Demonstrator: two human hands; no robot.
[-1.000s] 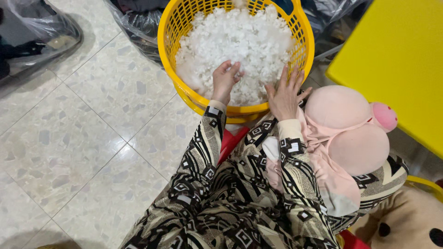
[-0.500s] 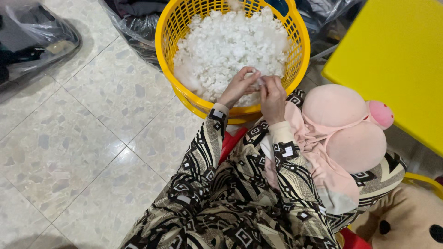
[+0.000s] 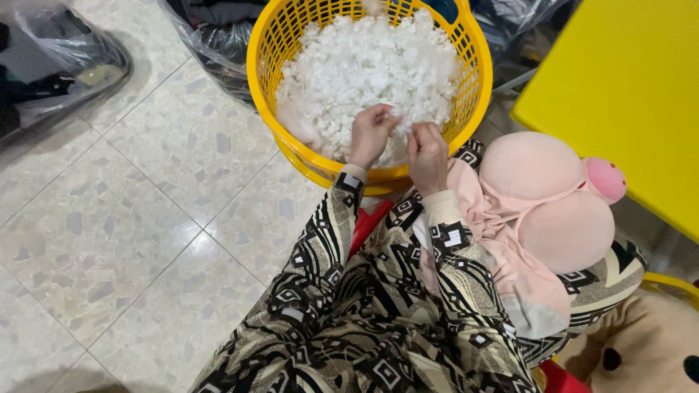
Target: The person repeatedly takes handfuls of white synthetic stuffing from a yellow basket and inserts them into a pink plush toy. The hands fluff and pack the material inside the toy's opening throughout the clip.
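Speckled terrazzo tile floor (image 3: 109,240) all around, dark plastic bags (image 3: 58,65) of cloth at the top left and behind. Yellow table (image 3: 626,94) edge on my right. Big yellow plastic basket (image 3: 477,87) in front of my knees, heaped with white fluffy stuffing (image 3: 364,65). Pink plush toy (image 3: 546,196) lies across my lap on my right, limp skin part hanging down, tan plush (image 3: 641,349) lower right corner. My left hand (image 3: 371,135) and right hand (image 3: 428,154) are close together at the near rim of the basket, both pinched narrow on one small tuft of stuffing (image 3: 400,120) stretched between them; how much is actually inside my fingers I can't quite tell, they cover it. Risks as I judge them: tuft is loose fibre, a pull apart could shred it and drop bits onto the floor or my patterned sleeves (image 3: 437,247); pink toy sits unheld on my thigh and could slide off if I lean; my wrists near the rim could tip the light basket
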